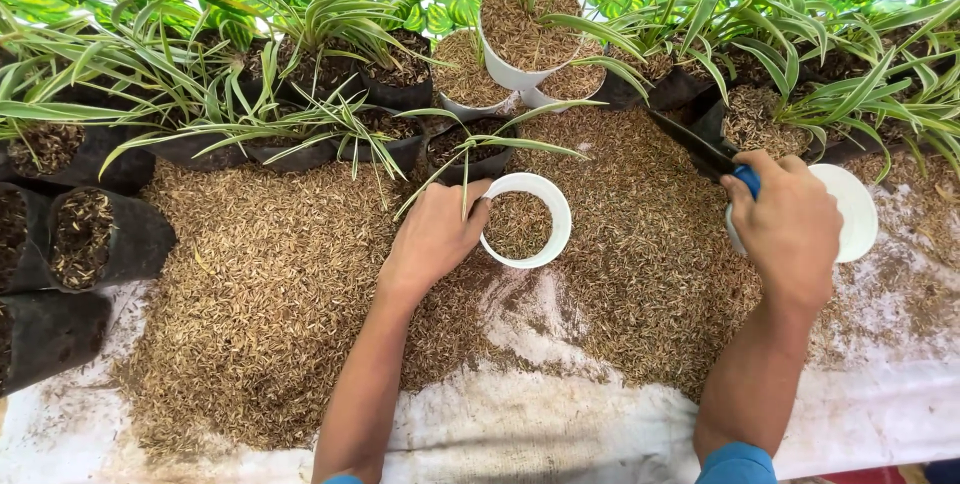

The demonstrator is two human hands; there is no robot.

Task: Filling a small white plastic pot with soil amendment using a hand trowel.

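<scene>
- Our left hand (435, 234) reaches forward, gripping the white pot (524, 221) by its rim.
- Our right hand (790, 224) clenches a blue-handled trowel (700, 149), partly hiding a white cup (852, 209).

a plant nursery: rows of potted spider plants (300, 94) beside heaped husk (260, 294).
</scene>
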